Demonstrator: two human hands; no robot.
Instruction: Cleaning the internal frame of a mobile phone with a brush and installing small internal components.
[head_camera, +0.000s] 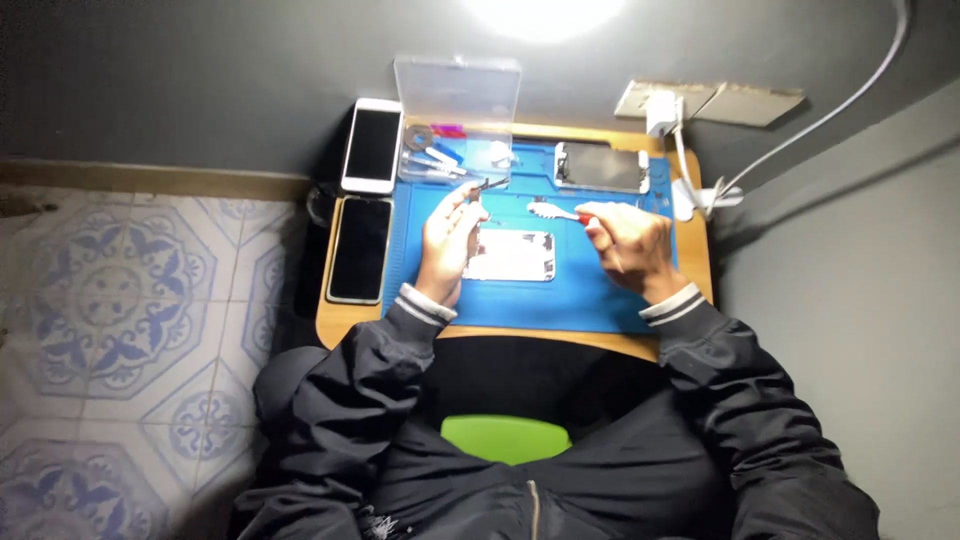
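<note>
1. My left hand pinches dark tweezers, tips raised over the blue mat.
2. My right hand is closed round a screwdriver; only its pale end shows.
3. The opened phone lies between my hands, its insides too blurred to read.
</note>
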